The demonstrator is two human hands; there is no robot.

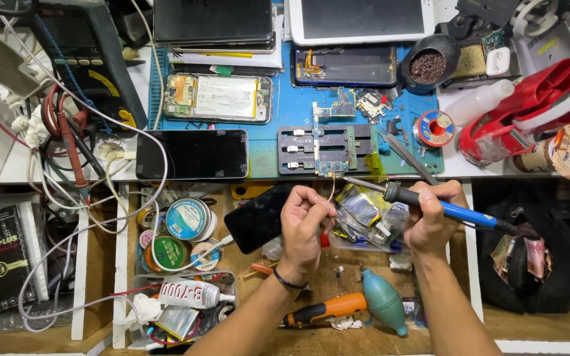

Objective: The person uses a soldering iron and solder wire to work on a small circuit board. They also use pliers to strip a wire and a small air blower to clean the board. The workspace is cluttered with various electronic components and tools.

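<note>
My right hand (433, 217) grips a soldering iron (430, 201) with a blue handle; its metal tip points left towards a small circuit board (330, 167) clamped in a dark holder (328, 149) on the blue mat (272, 161). My left hand (305, 221) is curled shut, pinching a thin wire (332, 188) that rises to the board's lower edge. Both hands hover over the open drawer, just below the bench edge.
A dark phone (191, 154) and an opened phone with its battery showing (218, 97) lie on the mat's left. A solder spool (435, 128), tweezers (405, 153) and a brass-wool pot (428, 66) sit at right. The drawer holds tape rolls (186, 221), a glue tube (196, 295), a teal blower (384, 302) and an orange screwdriver (328, 309).
</note>
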